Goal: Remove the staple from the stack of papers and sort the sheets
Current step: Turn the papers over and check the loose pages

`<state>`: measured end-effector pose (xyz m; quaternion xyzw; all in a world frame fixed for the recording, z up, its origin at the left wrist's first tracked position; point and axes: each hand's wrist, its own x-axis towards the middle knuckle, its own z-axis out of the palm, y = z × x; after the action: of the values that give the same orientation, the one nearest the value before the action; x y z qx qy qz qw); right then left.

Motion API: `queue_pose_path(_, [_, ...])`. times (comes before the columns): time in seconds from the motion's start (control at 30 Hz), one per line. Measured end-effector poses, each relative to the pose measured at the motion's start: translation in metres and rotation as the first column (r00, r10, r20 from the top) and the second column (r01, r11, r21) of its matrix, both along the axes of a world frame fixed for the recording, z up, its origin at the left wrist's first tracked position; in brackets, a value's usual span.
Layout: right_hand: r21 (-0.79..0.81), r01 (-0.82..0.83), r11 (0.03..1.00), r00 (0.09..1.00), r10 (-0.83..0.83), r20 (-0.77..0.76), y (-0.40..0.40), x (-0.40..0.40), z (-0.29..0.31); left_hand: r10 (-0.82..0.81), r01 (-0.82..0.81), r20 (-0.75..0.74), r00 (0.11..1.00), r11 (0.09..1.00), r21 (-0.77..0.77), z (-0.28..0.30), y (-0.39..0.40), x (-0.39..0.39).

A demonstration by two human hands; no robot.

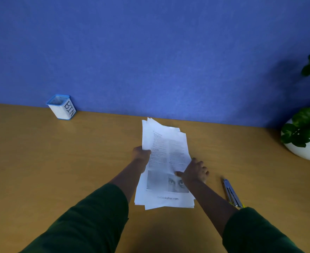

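A stack of white printed papers (166, 156) is in the middle of the wooden desk, its sheets fanned slightly out of line at the far end. The top sheet shows text columns and a photo. My left hand (141, 155) grips the stack's left edge, thumb on top. My right hand (194, 170) holds the right edge, thumb pressed on the top sheet, fingers curled beside it. A metal staple remover (231, 193) lies on the desk to the right of my right forearm. No staple is visible.
A small white cup with a blue rim, labelled BIN (62, 107), stands at the back left against the blue partition wall. A potted plant in a white bowl (307, 132) sits at the right edge. The wooden desk (59, 161) spreads out to the left.
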<state>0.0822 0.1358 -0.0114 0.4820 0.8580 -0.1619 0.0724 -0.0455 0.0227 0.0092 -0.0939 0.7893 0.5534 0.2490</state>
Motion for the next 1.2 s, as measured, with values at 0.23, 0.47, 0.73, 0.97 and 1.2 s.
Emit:
queue_pose_path(0.23, [-0.47, 0.154, 0.869, 0.759, -0.408, -0.507, 0.026, 0.003, 0.016, -0.014, 0.069, -0.192, 0.981, 0.956, 0.286, 0.03, -0.019, -0.02])
queue_pose_path(0.47, [-0.656, -0.37, 0.658, 0.6, -0.369, -0.709, 0.051, -0.001, 0.05, -0.189, 0.291, -0.311, 0.931, 0.9, 0.324, 0.07, -0.028, -0.035])
queue_pose_path(0.73, [-0.55, -0.49, 0.676, 0.381, -0.401, -0.833, 0.046, -0.014, 0.085, -0.136, 0.307, -0.314, 0.94, 0.738, 0.601, 0.1, -0.032, -0.032])
queue_pose_path(0.97, [-0.534, -0.453, 0.714, 0.439, -0.342, -0.831, 0.04, -0.019, 0.088, -0.19, 0.346, -0.345, 0.919, 0.806, 0.48, 0.087, -0.038, -0.026])
queue_pose_path(1.2, [-0.509, -0.449, 0.734, 0.436, -0.317, -0.842, 0.04, -0.025, 0.102, -0.162, 0.345, -0.382, 0.91, 0.807, 0.479, 0.096, -0.039, -0.029])
